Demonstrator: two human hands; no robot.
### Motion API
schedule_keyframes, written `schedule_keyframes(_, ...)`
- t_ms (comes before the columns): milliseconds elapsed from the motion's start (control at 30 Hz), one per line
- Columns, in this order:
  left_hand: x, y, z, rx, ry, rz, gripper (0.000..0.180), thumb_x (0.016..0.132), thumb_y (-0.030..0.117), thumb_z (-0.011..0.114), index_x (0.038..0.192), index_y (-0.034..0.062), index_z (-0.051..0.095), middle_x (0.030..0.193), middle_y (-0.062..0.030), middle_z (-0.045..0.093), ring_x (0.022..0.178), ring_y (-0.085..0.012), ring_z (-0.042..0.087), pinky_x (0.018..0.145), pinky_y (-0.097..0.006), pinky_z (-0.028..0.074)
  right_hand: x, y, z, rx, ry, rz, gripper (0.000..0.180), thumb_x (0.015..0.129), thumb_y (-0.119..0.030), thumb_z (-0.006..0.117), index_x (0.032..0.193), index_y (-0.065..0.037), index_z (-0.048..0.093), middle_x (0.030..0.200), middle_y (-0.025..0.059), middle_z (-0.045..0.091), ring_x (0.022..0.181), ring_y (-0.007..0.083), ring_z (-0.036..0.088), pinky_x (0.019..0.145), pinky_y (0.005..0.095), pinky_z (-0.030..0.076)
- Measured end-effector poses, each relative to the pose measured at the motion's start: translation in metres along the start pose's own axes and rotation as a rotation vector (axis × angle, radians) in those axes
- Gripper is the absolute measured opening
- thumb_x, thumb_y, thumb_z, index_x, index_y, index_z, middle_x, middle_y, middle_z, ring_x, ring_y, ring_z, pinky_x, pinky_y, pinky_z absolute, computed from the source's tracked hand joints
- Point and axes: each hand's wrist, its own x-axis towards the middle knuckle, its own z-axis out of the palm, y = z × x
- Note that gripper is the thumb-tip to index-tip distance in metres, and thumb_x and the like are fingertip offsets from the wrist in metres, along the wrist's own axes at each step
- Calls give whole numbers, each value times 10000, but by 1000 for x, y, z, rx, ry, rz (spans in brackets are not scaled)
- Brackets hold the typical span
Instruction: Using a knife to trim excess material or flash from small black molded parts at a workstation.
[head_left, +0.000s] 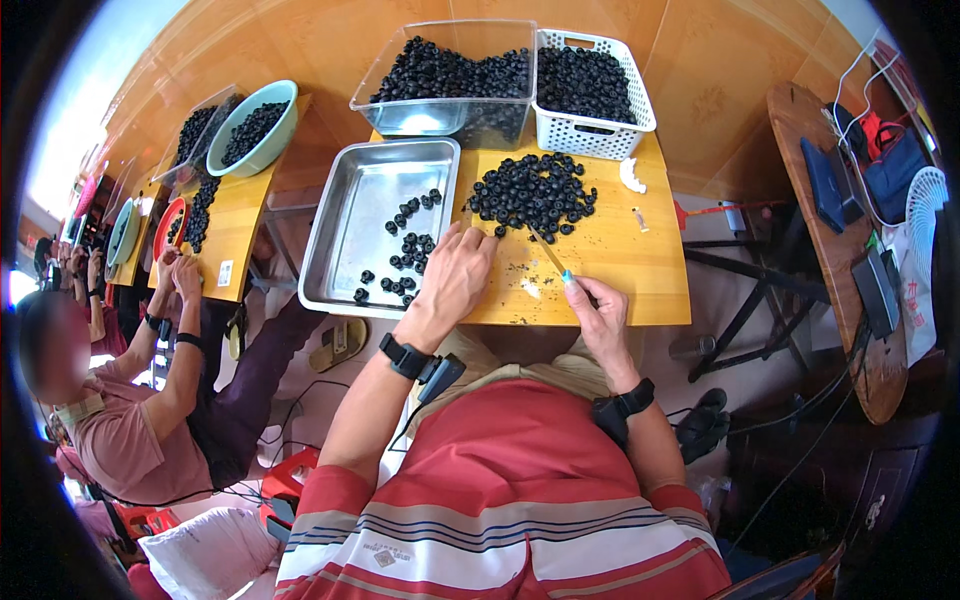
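Note:
A heap of small black round pieces with holes lies on the yellow wooden table. My left hand rests at its near left edge, beside the metal tray's right rim. Its fingers are bent down and closed; what they hold, if anything, is hidden. My right hand grips a slim tool with a narrow brass-coloured blade and a teal collar. The blade points up-left, its tip at the heap's near edge. Inside the shallow metal tray, several black pieces lie loose in small groups.
Behind stand a clear plastic bin and a white perforated basket, both full of black pieces. Dark crumbs and a white scrap lie on the table. At left, another person works beside a green basin. A wooden board stands right.

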Motion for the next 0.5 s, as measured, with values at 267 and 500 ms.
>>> schedule_keyframes(267,-20,29,-22,-725,138,-202,209,932,-2,659,1135,-17,705,1045,-133,674,935,-267,680,807,-328,547,0,-3,0,17,-1,8,394,989,-330,693,1018,60,736,688,-32,566,644,59,470,556,260,375)
schedule_keyframes(500,-34,37,7,-1277,86,-401,229,993,39,640,1207,-5,706,1102,-67,664,973,-153,657,888,-274,546,1,-1,0,12,-12,0,376,993,-309,688,1011,64,732,687,-33,557,651,52,464,561,254,376)
